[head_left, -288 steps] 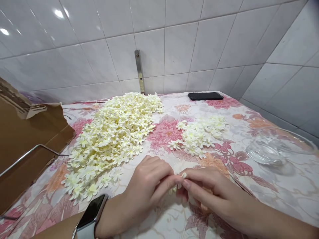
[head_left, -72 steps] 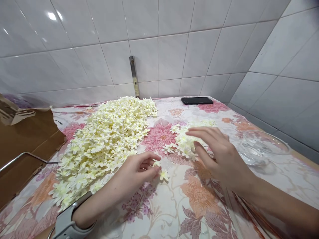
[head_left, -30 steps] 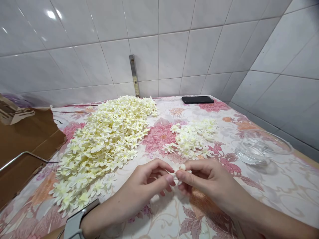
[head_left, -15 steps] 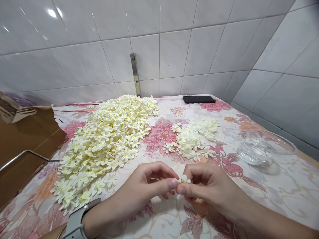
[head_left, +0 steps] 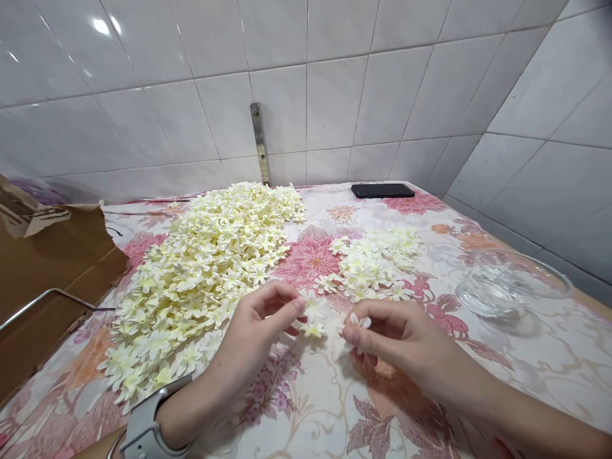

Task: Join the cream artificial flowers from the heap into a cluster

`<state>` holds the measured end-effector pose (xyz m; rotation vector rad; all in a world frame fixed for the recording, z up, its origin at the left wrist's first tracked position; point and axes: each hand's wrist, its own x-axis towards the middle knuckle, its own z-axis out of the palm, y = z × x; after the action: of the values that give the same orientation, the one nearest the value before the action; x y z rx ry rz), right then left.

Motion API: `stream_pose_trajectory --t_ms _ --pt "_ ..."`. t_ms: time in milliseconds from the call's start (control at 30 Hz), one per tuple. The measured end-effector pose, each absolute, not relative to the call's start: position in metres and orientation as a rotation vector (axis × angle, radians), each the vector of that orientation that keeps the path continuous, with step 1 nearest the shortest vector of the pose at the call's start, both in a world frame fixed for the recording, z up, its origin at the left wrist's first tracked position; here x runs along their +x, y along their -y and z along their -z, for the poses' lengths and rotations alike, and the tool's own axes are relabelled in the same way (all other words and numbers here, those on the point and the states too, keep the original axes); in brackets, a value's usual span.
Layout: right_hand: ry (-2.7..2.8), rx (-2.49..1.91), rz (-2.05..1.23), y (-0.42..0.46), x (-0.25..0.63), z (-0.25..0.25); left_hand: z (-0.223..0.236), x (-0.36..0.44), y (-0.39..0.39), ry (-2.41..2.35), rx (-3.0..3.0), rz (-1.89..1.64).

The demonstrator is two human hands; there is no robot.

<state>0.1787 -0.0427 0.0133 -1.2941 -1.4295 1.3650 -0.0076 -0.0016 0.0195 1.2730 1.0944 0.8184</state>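
My left hand (head_left: 261,328), with a watch on its wrist, pinches a small cream flower piece (head_left: 313,311) just above the floral tablecloth (head_left: 335,408). My right hand (head_left: 399,341) pinches another small white flower piece (head_left: 358,320) a short way to the right. A big heap of cream flowers (head_left: 210,261) lies to the left of my hands. A smaller heap of whiter flowers (head_left: 375,261) lies just beyond my right hand.
A clear glass bowl (head_left: 511,284) stands at the right. A black phone (head_left: 382,190) lies at the back by the tiled wall. A brown cardboard box (head_left: 48,268) with a metal rod sits at the left edge.
My hands, joined on one flower half a second ago, have drawn apart. Each now holds a separate piece, and the left has moved up toward the big heap.
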Motion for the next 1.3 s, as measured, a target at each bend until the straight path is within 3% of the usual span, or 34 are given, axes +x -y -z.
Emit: stream_pose_trajectory --t_ms 267,467,633,800,933,1167,1300 --pt "1.366 -1.551 -0.595 0.005 0.22 -0.013 -0.011 -0.011 -0.011 -1.221 1.447 -0.834" --pt "1.5 -1.645 -0.336 0.002 0.225 -0.014 -0.01 -0.015 -0.014 -1.304 2.005 -0.747" --pt "1.414 -1.63 -0.21 0.007 0.222 -0.024 -0.015 -0.016 -0.006 -1.213 2.243 -0.331" --pt "1.341 -1.61 -0.238 0.008 0.224 -0.027 -0.012 -0.015 -0.002 -1.164 2.344 -0.292" --pt "1.376 -1.536 -0.291 0.009 0.222 -0.025 -0.017 -0.012 -0.001 -1.168 2.071 -0.433" --pt "1.886 -1.306 -1.117 0.036 0.186 -0.019 -0.02 -0.006 0.004 -0.986 1.423 -0.556" --pt "1.996 -1.197 -0.933 0.045 0.176 -0.009 -0.018 -0.004 0.01 -0.981 1.367 -0.599"
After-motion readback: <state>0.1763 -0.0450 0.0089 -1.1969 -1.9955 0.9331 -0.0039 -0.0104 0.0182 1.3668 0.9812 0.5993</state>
